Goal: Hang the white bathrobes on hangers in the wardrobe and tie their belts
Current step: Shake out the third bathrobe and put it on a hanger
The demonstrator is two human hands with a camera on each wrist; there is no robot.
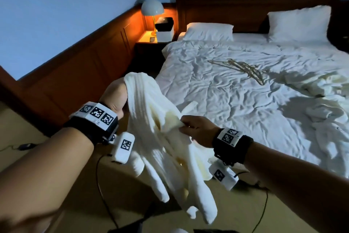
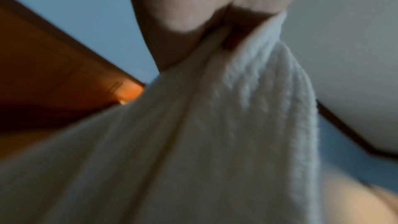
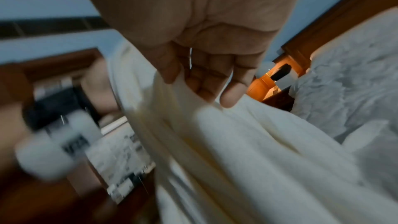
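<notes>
Pale blue walls (image 1: pixel 66 6) rise above reddish-brown wooden wainscot panelling (image 1: pixel 90 59) from 9 to 11 o'clock. At 12 o'clock a lit white dome-shaded table lamp (image 1: pixel 152 7) casts orange light on a dark wooden nightstand (image 1: pixel 149 51), beside the dark wooden headboard (image 1: pixel 245 12). A bed with a rumpled white duvet (image 1: pixel 236 91) and two white pillows (image 1: pixel 208 31) fills 1 to 3 o'clock, over tan flooring (image 1: pixel 236 214).
</notes>
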